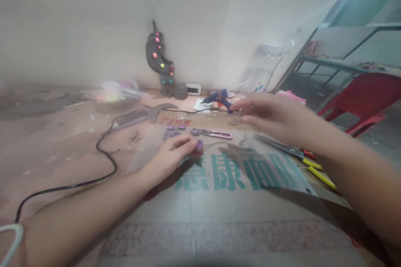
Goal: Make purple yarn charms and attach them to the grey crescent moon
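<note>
My left hand (pixel 180 148) is closed on a small purple piece (pixel 199 146), pinched between thumb and fingers low over the printed sheet (pixel 219 204). A strand trails from it to the right. My right hand (pixel 266 112), slightly blurred, is raised with thumb and fingers apart and nothing visible between them. Its fingertips are close to the handle of a blue glue gun (pixel 216 96); I cannot tell whether they touch. Several small purple pieces (pixel 175 127) lie beyond my left hand. Pink-handled thread snips (pixel 217 134) rest beside them.
Large scissors (pixel 282 147) with yellow-and-red handles lie at the right. A black cord (pixel 108 162) curves across the left. A grey crescent ornament (pixel 153 54) with coloured balls hangs at the back wall. A clear plastic bottle (pixel 266 66) and a red chair (pixel 366 96) are at right.
</note>
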Demonstrator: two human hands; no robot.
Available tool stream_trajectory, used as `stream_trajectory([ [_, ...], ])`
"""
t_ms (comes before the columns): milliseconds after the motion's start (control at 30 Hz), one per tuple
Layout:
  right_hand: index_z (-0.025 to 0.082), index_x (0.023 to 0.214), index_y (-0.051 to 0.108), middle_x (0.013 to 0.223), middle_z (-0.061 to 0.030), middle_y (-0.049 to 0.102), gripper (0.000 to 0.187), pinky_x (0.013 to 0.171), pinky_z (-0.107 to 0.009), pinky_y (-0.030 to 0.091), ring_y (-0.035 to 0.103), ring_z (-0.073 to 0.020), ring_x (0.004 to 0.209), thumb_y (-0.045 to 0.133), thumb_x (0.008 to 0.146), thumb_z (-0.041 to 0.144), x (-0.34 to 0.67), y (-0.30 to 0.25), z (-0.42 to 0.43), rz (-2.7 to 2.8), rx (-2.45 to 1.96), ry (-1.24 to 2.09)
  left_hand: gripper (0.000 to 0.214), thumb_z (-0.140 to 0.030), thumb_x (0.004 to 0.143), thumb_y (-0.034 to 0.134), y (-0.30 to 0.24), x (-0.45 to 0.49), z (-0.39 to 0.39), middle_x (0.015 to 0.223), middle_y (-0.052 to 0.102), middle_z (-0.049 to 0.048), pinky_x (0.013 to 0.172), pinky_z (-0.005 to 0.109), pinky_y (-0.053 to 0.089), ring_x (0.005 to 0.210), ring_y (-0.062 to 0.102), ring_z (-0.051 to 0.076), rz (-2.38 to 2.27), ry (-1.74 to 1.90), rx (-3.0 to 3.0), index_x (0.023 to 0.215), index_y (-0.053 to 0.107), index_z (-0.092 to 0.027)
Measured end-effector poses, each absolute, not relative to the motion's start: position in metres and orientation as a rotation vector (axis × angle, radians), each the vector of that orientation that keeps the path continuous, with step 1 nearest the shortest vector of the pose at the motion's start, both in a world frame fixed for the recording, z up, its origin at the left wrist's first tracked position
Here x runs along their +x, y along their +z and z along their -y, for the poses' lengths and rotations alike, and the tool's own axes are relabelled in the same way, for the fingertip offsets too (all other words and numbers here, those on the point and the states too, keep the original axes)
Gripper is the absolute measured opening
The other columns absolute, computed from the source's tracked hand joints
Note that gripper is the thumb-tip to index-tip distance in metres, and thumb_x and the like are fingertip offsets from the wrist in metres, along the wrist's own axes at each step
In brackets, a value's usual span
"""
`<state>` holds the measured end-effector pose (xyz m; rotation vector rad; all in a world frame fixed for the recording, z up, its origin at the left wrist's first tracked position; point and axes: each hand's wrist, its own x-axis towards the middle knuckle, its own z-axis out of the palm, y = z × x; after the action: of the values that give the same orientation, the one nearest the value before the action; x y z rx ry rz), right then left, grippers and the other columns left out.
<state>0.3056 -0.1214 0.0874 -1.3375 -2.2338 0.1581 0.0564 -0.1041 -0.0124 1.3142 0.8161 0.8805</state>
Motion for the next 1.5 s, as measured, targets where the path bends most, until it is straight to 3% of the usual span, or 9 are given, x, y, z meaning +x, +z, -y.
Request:
stream_trajectory([
  [167,0.025,0.154,0.034,0.115,-0.0074,0.071,0.069,0.055,-0.026,0.053,0.06,-0.0098,0.056,0.055,0.088,0.02,0.276,0.04,0.117,2.246,-1.31,0.903,0.026,-0.041,0.086,0.065,-0.014,0.052,0.105,0.08,0.064,0.0041,0.068,0.027,0.047,0.075,0.06,0.016,-0.72,0.815,1.296,0.078,0.065,-0.017],
  [267,0.019,0.143,0.05,0.096,-0.0041,0.075,0.057,0.056,-0.022,0.051,0.061,-0.0095,0.058,0.057,0.087,0.019,0.27,0.025,0.111,2.218,-1.334,1.098,0.026,-0.041,0.086,0.065,-0.017,0.053,0.104,0.077,0.063,0.0039,0.067,0.029,0.047,0.073,0.06,0.017,-0.733,0.816,1.317,0.076,0.065,-0.017],
  [433,0.019,0.088,0.076,0.073,-0.0002,0.074,0.018,0.058,-0.022,0.048,0.063,-0.0121,0.059,0.059,0.088,0.023,0.281,0.039,0.106,2.324,-1.523,0.777,0.029,-0.043,0.087,0.061,-0.016,0.055,0.102,0.084,0.066,0.0062,0.075,0.031,0.047,0.082,0.06,0.02,-0.93,0.897,1.531,0.072,0.065,-0.018],
  [567,0.023,0.099,0.077,0.104,-0.0055,0.076,0.025,0.079,-0.03,0.052,0.07,-0.0201,0.088,0.054,0.094,0.03,0.29,0.047,0.11,2.566,-1.345,0.322,0.029,-0.042,0.089,0.057,-0.014,0.054,0.098,0.104,0.067,0.0084,0.084,0.032,0.048,0.102,0.058,0.024,-1.063,1.108,1.598,0.073,0.065,-0.019],
  [700,0.024,0.105,0.076,0.114,-0.007,0.074,0.031,0.085,-0.035,0.051,0.069,-0.0235,0.098,0.047,0.098,0.031,0.297,0.059,0.116,2.53,-1.312,-0.051,0.027,-0.042,0.09,0.058,-0.012,0.053,0.099,0.085,0.064,0.0036,0.07,0.026,0.047,0.086,0.059,0.021,-1.078,1.147,1.49,0.077,0.063,-0.019],
  [900,0.023,0.084,0.076,0.071,-0.0015,0.072,0.019,0.056,-0.029,0.041,0.062,-0.0161,0.061,0.06,0.089,0.032,0.308,0.088,0.123,2.259,-1.467,-0.228,0.026,-0.041,0.091,0.059,-0.004,0.052,0.105,0.076,0.058,0.0001,0.068,0.025,0.047,0.076,0.056,0.018,-1.115,1.13,1.442,0.078,0.063,-0.019],
  [1033,0.023,0.075,0.072,0.051,0.0011,0.058,0.027,0.047,-0.028,0.03,0.051,-0.0128,0.048,0.061,0.09,0.043,0.315,0.104,0.126,2.137,-1.618,-0.272,0.027,-0.043,0.093,0.055,-0.006,0.049,0.101,0.101,0.069,0.0044,0.092,0.034,0.047,0.102,0.059,0.025,-1.155,1.175,1.55,0.086,0.07,-0.021],
  [1233,0.024,0.078,0.072,0.059,0.0008,0.065,0.02,0.052,-0.029,0.034,0.055,-0.0128,0.052,0.065,0.088,0.04,0.326,0.106,0.118,2.158,-1.668,-0.232,0.03,-0.041,0.095,0.052,-0.01,0.044,0.094,0.137,0.056,0.0042,0.116,0.038,0.028,0.133,0.046,0.025,-1.172,1.394,1.763,0.077,0.065,-0.021],
  [1500,0.024,0.134,0.059,0.118,-0.0092,0.066,0.047,0.075,-0.033,0.05,0.066,-0.0229,0.09,0.064,0.09,0.039,0.286,0.031,0.109,2.599,-1.445,0.061,0.029,-0.046,0.095,0.051,-0.01,0.047,0.1,0.106,0.068,0.0068,0.089,0.034,0.053,0.101,0.063,0.023,-1.033,1.297,1.525,0.097,0.065,-0.021],
])
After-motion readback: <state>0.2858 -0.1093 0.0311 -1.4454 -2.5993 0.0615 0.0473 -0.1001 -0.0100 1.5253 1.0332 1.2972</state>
